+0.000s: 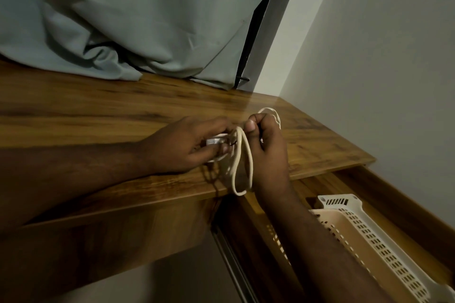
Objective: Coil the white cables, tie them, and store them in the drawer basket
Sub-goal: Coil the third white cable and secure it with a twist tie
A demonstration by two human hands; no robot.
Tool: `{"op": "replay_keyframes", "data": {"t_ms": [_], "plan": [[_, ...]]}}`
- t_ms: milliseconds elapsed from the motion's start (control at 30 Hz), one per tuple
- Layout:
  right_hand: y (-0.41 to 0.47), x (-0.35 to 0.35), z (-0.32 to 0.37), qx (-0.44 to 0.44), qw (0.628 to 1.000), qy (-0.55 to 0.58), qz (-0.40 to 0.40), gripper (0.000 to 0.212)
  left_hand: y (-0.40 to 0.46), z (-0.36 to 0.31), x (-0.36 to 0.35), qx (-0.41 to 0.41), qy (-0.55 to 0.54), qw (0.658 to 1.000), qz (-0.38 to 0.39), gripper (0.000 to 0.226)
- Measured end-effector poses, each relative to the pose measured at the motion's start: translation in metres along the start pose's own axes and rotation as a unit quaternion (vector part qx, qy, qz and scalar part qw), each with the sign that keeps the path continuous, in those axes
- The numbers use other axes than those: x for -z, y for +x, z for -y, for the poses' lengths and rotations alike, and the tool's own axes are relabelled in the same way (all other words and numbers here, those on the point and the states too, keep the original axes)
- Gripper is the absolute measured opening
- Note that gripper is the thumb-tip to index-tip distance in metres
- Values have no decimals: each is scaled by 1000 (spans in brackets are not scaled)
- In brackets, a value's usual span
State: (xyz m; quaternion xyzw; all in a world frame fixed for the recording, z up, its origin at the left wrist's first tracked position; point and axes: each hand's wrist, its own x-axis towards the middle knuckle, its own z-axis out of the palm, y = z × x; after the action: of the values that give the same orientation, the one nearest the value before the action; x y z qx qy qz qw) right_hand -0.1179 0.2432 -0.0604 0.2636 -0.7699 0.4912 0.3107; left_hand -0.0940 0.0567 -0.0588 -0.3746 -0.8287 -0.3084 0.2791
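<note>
Above the near edge of the bench (98, 110), the left hand (187, 145) grips the plug end and the right hand (268, 140) pinches the white cable (242, 155), which looks light, limp and best held at its loops.

Head camera looks steeply down, close over the desk (98, 110).

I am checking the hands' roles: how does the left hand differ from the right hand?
The left hand pinches the white cable at its plug end; the right hand holds it further along. The left hand lies low over the wooden table; the right hand stands upright, a loop above it. Both hold the same cable.
</note>
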Motion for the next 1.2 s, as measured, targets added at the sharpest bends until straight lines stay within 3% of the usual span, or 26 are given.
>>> {"op": "replay_keyframes", "data": {"t_ms": [67,133,333,433,633,800,867,967,1200], "plan": [[-1,0,-2,-29,1000,9,4,30,1,0,-3,12,12,1000,-14,7],[-1,-1,1,-20,1000,-2,-1,27,1,-2,-4,24,12,999,-41,12],[-3,2,17,125,985,-106,45,6,2,1,1,59,-8,996,-60,6],[-2,4,21,146,977,-142,56,5,1,2,2,56,-23,997,-55,15],[-3,2,19,6,1000,-12,21,21,-1,-5,-1,29,-46,998,-33,11],[-4,0,14,-151,980,93,88,31,-4,-3,-2,1,59,998,-23,29],[-4,1,16,-163,973,111,117,36,-5,-4,-1,-13,77,997,-18,30],[-2,5,17,-165,973,102,125,27,-6,-6,-2,-29,91,995,-15,34],[-3,3,18,-151,984,61,68,26,-4,-12,0,-15,27,999,-29,33]]}}
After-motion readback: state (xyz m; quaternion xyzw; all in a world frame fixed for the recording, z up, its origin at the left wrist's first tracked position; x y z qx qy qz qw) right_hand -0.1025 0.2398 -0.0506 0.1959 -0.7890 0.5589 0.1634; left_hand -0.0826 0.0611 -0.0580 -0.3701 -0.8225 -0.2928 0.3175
